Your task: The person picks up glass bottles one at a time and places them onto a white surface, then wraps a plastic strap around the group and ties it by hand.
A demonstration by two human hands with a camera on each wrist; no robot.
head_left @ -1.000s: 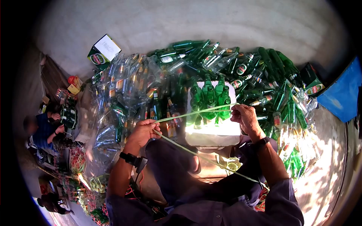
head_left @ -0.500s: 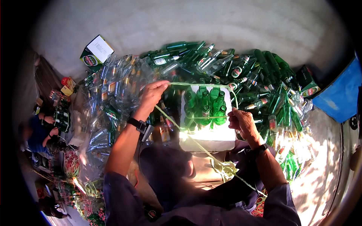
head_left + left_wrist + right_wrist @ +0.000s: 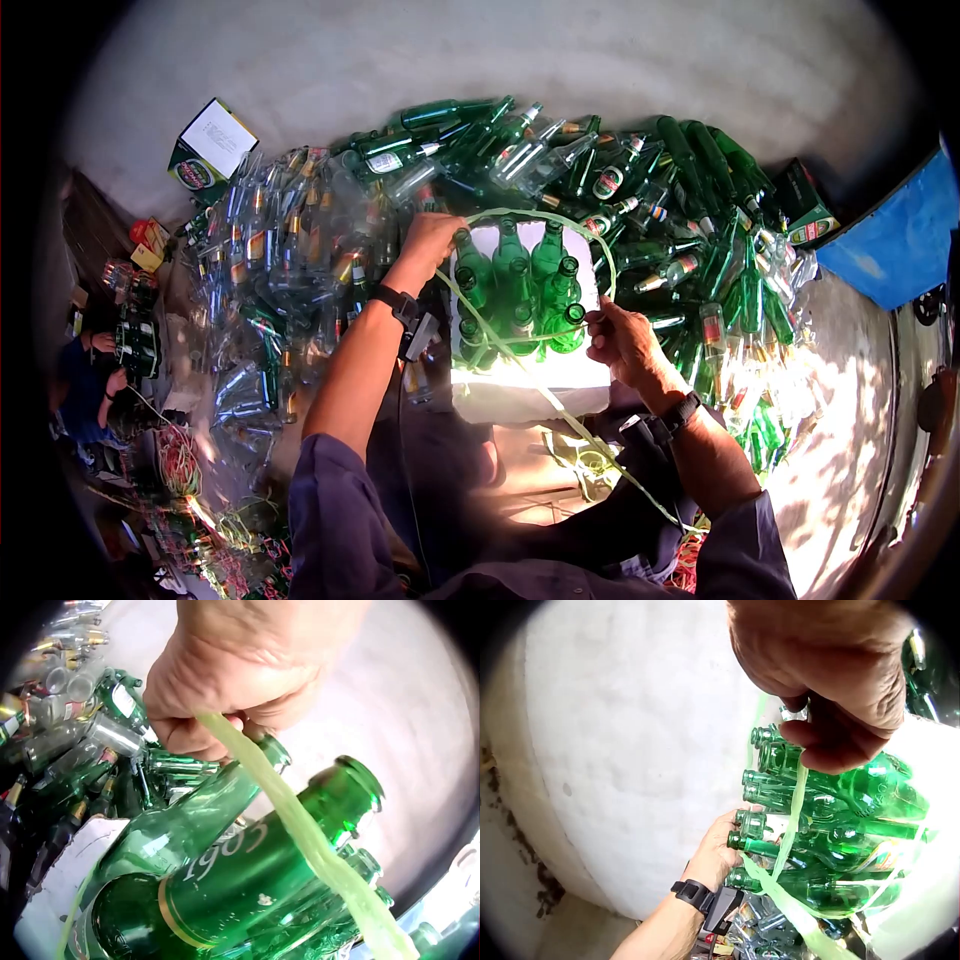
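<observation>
Several green glass bottles [image 3: 518,288] stand in a tight cluster on a white block [image 3: 530,398] before the person's knees. A flat light-green plastic strip [image 3: 304,829] loops around them, and one length crosses diagonally in front toward the lap. At the cluster's far left corner, my left hand [image 3: 432,242] grips the strip beside the bottle necks. My right hand [image 3: 625,345] pinches the strip between thumb and fingers at the near right side. In the left wrist view, a green bottle marked 1905 [image 3: 225,874] lies under the strip's path.
Heaped clear bottles [image 3: 290,235] lie to the left and green bottles [image 3: 700,160] to the right and behind. A carton [image 3: 215,145] stands at the back left, a blue sheet [image 3: 875,245] at the right. Another person's arms [image 3: 108,365] show at far left.
My left hand moved away from the body, then right to the bottles' far corner. My right hand came down slightly. The strip went from stretched across the front to looped around the bottles.
</observation>
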